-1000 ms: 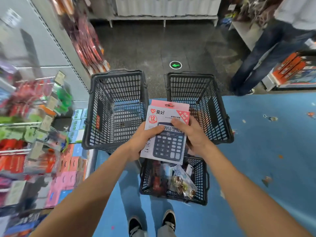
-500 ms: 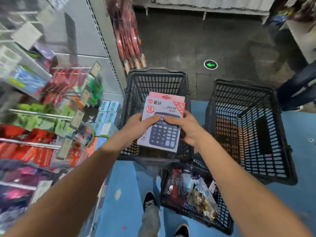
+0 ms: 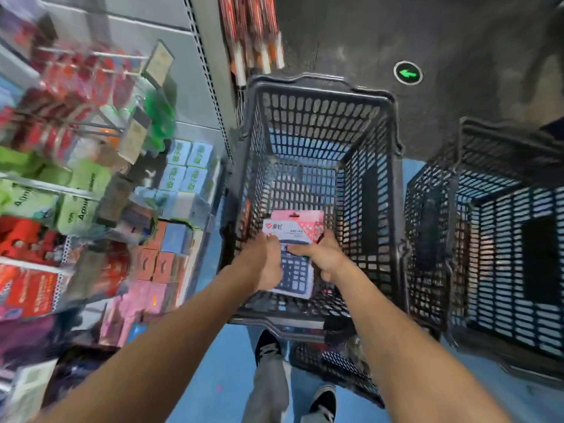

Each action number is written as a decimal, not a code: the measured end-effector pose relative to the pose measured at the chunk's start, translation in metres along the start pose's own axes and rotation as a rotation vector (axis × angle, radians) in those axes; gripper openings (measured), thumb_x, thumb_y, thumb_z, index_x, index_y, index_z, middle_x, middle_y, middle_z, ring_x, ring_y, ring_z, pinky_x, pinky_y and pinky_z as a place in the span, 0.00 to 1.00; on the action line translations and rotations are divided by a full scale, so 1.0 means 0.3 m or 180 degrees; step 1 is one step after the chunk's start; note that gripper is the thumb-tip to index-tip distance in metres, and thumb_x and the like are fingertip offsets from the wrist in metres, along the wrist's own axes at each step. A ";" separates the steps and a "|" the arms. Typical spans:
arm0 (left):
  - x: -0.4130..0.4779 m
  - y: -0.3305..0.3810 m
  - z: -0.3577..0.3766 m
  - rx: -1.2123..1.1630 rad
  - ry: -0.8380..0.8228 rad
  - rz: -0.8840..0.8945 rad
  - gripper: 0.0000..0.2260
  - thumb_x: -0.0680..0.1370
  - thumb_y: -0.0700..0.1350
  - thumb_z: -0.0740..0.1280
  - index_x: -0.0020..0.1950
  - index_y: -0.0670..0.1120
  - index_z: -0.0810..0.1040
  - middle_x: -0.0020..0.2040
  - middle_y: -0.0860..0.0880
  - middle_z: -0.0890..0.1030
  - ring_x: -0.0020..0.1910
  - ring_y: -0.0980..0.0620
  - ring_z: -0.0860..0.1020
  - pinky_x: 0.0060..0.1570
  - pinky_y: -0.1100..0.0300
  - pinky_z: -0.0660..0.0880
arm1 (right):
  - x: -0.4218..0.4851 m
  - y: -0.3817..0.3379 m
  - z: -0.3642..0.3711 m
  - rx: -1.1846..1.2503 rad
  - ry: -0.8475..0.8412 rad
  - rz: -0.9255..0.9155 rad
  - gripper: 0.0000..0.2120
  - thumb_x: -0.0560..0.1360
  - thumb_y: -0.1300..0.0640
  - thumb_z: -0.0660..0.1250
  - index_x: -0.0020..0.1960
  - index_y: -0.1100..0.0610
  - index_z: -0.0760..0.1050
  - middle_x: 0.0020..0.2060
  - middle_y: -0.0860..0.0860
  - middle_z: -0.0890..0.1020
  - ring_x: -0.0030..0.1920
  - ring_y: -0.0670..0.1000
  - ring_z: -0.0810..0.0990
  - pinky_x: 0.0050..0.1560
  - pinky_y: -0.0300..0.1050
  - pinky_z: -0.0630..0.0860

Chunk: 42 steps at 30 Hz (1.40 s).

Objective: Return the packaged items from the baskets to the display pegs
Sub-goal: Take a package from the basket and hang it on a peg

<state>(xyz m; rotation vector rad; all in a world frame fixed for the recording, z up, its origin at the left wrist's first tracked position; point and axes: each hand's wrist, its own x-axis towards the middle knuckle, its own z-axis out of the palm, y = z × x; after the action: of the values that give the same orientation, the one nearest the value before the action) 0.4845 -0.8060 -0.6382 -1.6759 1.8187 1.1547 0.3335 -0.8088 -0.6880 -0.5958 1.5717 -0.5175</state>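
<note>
Gripping the calculator box [image 3: 294,228] over the black basket [image 3: 320,87], left hand [image 3: 265,264] and right hand [image 3: 325,257] should keep its hang hole [image 3: 294,215] on top.

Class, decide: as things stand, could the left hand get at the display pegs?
Probably yes: the left hand, gripping the calculator pack over the basket, has open space leftward to the pegs.

Blue floor [image 3: 225,361] across lower frame, dark grey floor [image 3: 457,41] above, with green arrow marker [image 3: 408,73] upper right. Standing on it: centre basket [image 3: 320,83], right basket [image 3: 457,209], smaller basket [image 3: 345,370] low centre, partly hidden.
</note>
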 end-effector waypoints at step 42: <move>0.181 0.000 0.124 0.0668 0.0006 -0.0154 0.22 0.78 0.42 0.65 0.72 0.45 0.68 0.69 0.42 0.66 0.65 0.42 0.70 0.61 0.48 0.75 | 0.105 0.060 0.057 -0.0776 0.0346 0.0696 0.08 0.78 0.56 0.69 0.47 0.57 0.69 0.54 0.57 0.79 0.50 0.54 0.75 0.54 0.47 0.75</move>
<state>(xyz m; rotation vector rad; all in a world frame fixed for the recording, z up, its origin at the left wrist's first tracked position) 0.4654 -0.8101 -0.7011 -1.5915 1.8205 0.9078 0.3476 -0.8152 -0.7249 -0.5772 1.7936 -0.1974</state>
